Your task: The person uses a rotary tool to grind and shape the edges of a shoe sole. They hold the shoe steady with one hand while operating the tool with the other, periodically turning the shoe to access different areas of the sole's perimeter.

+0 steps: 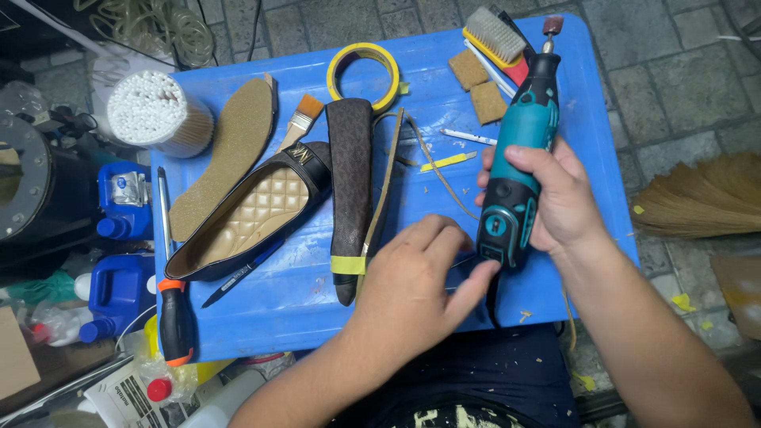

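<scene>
1. The right hand has its fingers wrapped tight round the teal rotary tool, held above the blue tabletop.
2. The left hand holds nothing; its fingertips touch the tool's lower end, seemingly adjusting it.
3. A dark shoe upper and black flat shoe lie just left; nothing blocks the hands.

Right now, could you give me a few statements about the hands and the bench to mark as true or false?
1. The right hand grips the teal rotary tool. True.
2. The left hand holds the paintbrush. False: its fingertip touches the tool's lower end; the brush lies on the blue table.
3. The yellow tape roll lies beside the black shoe. False: it lies farther up, at the tip of the dark upright piece.
4. A screwdriver lies near the table's left edge. True.
</scene>
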